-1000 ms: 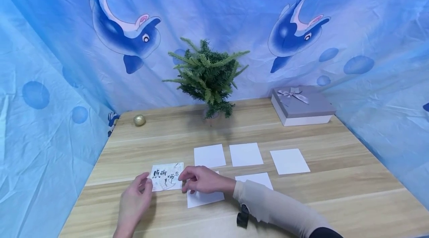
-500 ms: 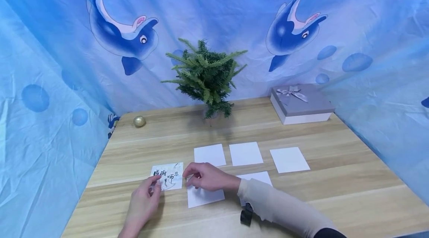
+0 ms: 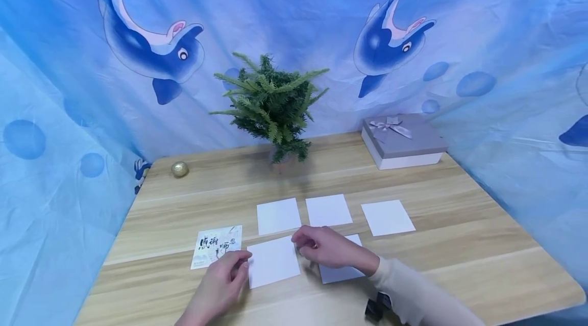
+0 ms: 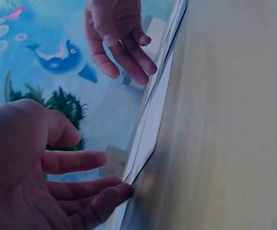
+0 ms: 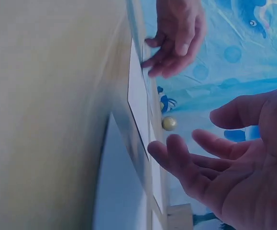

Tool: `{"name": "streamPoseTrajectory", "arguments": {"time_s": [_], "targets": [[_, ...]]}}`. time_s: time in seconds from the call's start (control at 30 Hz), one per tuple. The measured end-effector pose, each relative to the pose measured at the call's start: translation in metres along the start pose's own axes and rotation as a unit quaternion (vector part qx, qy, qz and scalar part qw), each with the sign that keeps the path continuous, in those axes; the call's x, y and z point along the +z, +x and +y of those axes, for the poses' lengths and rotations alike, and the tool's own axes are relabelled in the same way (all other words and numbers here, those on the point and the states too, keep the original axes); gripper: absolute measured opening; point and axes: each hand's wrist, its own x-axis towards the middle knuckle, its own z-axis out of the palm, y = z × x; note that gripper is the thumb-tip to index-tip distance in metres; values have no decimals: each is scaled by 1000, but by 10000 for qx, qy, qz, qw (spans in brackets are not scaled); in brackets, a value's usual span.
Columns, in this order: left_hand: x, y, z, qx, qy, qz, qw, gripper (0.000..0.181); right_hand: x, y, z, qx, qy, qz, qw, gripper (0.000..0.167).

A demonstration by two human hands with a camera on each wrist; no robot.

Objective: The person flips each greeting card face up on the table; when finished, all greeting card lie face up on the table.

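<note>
A blank white card (image 3: 273,262) lies flat on the table between the two hands. My left hand (image 3: 216,287) is at its left edge, fingers loosely bent, fingertips touching or almost touching it; in the left wrist view the left hand (image 4: 57,177) has thumb and fingers apart. At the card's upper right corner is my right hand (image 3: 335,249), and in the right wrist view the right hand (image 5: 234,167) shows relaxed, spread fingers near the card's edge. A card with black brush writing (image 3: 202,254) lies left, partly behind the left hand. Another white card (image 3: 337,275) is partly covered by the right hand.
Three more white cards, left (image 3: 278,216), middle (image 3: 328,209) and right (image 3: 388,218), lie farther back. Behind them stand a green plant (image 3: 275,99), a gold ball (image 3: 179,169) and a grey-lidded box (image 3: 404,142) with a bow. A blue dolphin curtain surrounds the table.
Both hands have moved right, the left from the written card to the blank card's left edge, the right from its left side to its right corner. The head view has shifted slightly.
</note>
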Motion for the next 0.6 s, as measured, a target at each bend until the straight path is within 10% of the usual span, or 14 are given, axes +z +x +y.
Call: {"name": "streamPoseTrajectory", "arguments": {"time_s": [0.23, 0.6], "targets": [[16, -2, 7, 610, 92, 247, 9978, 27, 7, -5, 0, 792, 1588, 48, 9841, 28], [27, -2, 14, -487, -1562, 344, 9859, 31, 8, -18, -2, 831, 1981, 670, 9744, 32]]}}
